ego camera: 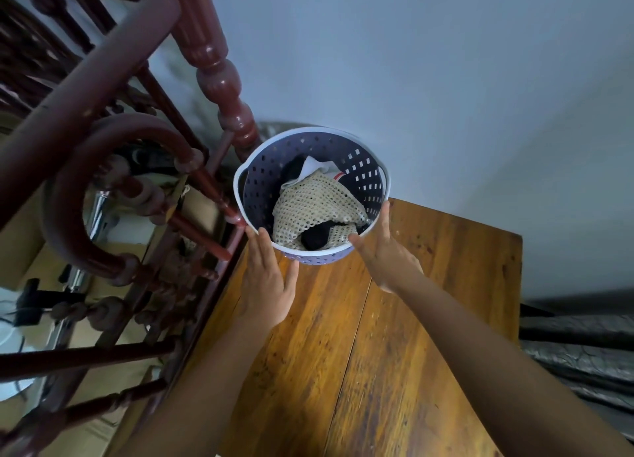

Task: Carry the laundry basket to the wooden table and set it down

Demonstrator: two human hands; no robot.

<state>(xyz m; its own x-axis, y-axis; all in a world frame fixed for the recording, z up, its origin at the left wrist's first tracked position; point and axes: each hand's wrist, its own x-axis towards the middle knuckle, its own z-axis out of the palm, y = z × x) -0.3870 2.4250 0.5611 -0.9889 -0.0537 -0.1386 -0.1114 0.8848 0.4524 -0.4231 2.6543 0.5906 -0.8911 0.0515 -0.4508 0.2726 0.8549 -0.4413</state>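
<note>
the round lavender laundry basket (260, 182) sits at the far end of the wooden desk (429, 285), near a pale wall. inside lie a cream mesh cloth (315, 206) and dark clothes. both hands are spread flat, the left hand (266, 281) and right hand (387, 254) touching the near rim. red-brown turned woodwork (219, 75) stands to the left.

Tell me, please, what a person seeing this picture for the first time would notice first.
First is the round purple perforated plastic basket with a white rim, at the far end of the brown wooden plank table, beside the wall. A cream open-knit cloth lies inside it on dark and white clothes. The left hand and right hand flank its near rim, fingers extended; to the left stands dark red turned wooden furniture.
</note>
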